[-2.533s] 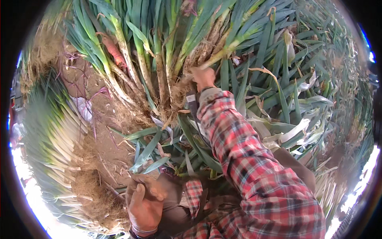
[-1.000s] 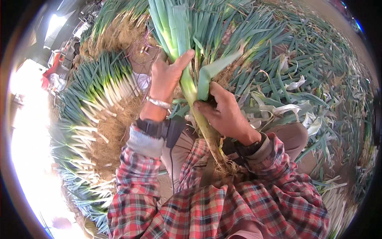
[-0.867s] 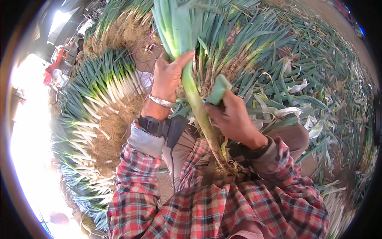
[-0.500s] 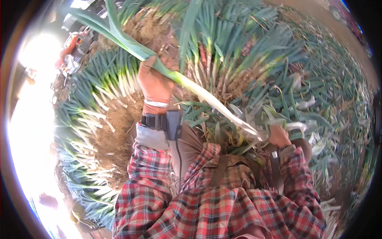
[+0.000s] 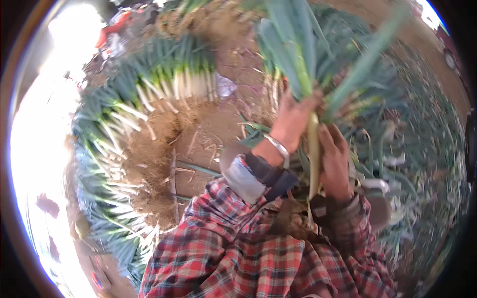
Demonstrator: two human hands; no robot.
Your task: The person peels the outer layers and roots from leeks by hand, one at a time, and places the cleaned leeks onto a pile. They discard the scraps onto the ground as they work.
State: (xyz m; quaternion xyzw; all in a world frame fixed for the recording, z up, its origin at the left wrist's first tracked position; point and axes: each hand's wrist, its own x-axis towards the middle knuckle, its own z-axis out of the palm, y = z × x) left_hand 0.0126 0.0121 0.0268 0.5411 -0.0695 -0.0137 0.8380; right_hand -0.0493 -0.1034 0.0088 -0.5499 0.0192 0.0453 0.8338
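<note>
A large green onion (image 5: 313, 156) stands upright in front of me, its pale stalk pointing down and its broad green leaves fanning upward. My left hand (image 5: 292, 119) is closed around it where the stalk meets the leaves. Just right of the stalk, my right hand (image 5: 335, 161) has its thumb and fingers pinched at the lower end of a green leaf (image 5: 365, 64), which slants away to the upper right. That leaf is blurred by motion. The stalk's lower tip hangs down between my forearms.
Trimmed green onions (image 5: 191, 84) lie in a curved row on the left, brown roots (image 5: 154, 169) inward. More unpeeled onions (image 5: 273, 87) lie ahead. A wide heap of leaves (image 5: 422, 169) covers the right. Dirt ground (image 5: 203, 144) with scraps lies between.
The green onion has swung from slanting to upright and moved right. My left hand has moved right with it. My right hand has moved up from the stalk's root end to the leaf base.
</note>
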